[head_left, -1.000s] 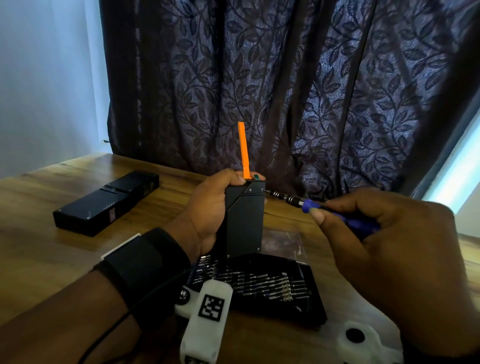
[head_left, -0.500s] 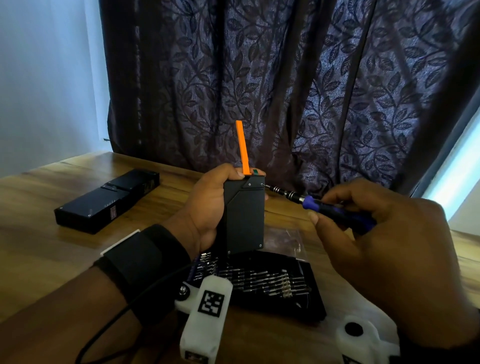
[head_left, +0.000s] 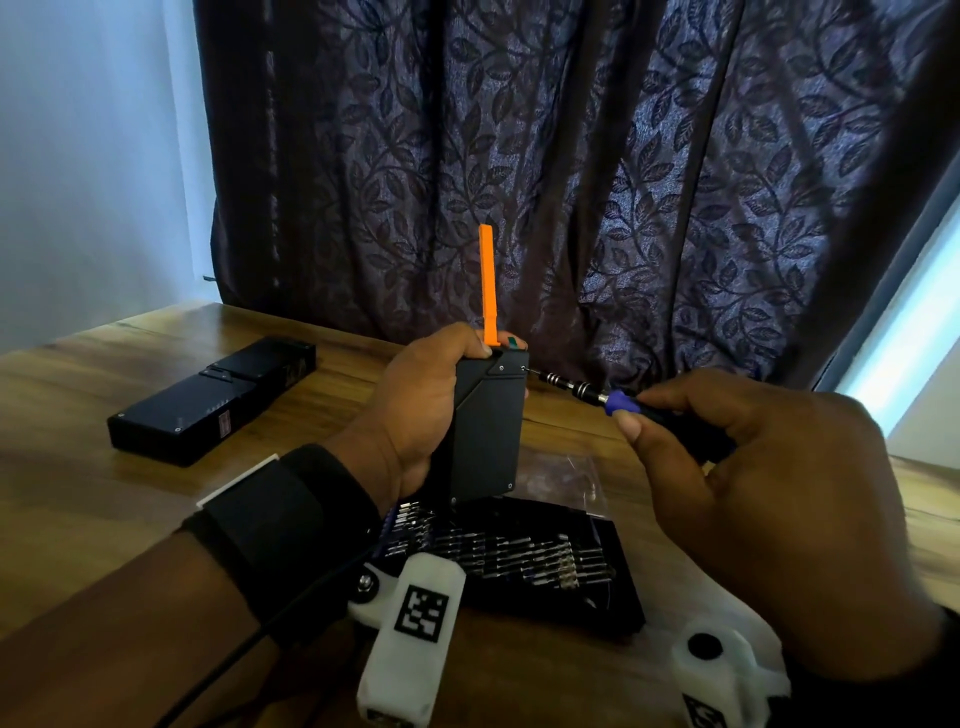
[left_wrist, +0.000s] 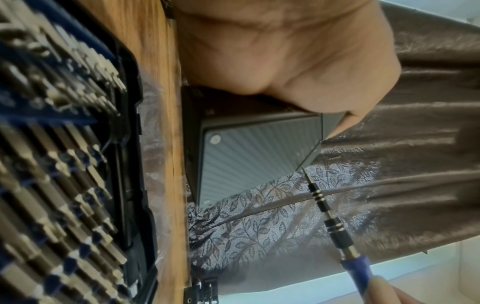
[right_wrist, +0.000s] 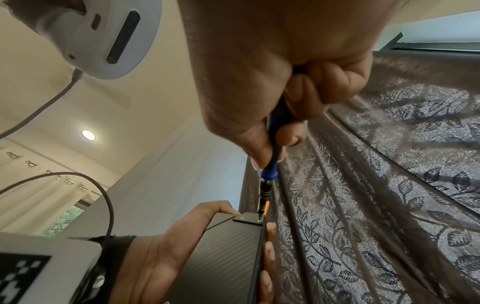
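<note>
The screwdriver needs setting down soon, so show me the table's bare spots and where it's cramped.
Bare wood of the table lies between the long black case and the left forearm, and along the curtain behind that case. Crowded: the middle, where the bit tray, clear bag, upright black box, left hand and right hand with screwdriver meet.

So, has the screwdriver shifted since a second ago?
No. The screwdriver stays put, tip at the box corner, judged against the flat case on the table.

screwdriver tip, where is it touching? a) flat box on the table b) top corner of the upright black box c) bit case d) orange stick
b, the screwdriver in the right hand meets the top corner of the black box that the left hand holds upright.
</note>
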